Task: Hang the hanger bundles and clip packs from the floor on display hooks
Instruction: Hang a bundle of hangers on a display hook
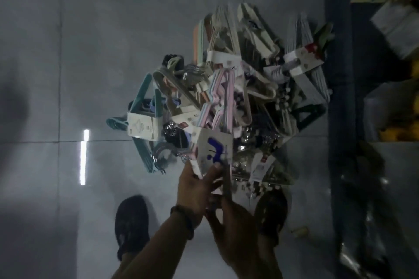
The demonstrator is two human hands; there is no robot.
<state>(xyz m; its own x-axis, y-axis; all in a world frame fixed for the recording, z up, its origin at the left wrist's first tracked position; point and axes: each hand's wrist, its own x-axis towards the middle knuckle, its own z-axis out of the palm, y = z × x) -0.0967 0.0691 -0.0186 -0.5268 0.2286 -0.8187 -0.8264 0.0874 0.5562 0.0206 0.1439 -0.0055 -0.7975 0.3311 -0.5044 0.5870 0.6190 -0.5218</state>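
A heap of hanger bundles (229, 79) and clip packs lies on the grey tiled floor, seen from above. Both hands are at its near edge. My left hand (197, 190) grips the white card sleeve with a blue mark of a pink and pastel hanger bundle (217, 118), thumb on the card face. My right hand (229, 217) sits just below and beside the left, its fingers curled at the bundle's lower end; what it grips is blurred. A teal hanger bundle (140, 118) lies at the heap's left, white and grey bundles (301, 61) at the far right.
My two dark shoes (132, 224) stand on the floor on either side of my arms. A dark shelving unit (340, 97) with yellow and grey goods runs along the right edge. A bright light reflection (84, 156) streaks the tiles at left.
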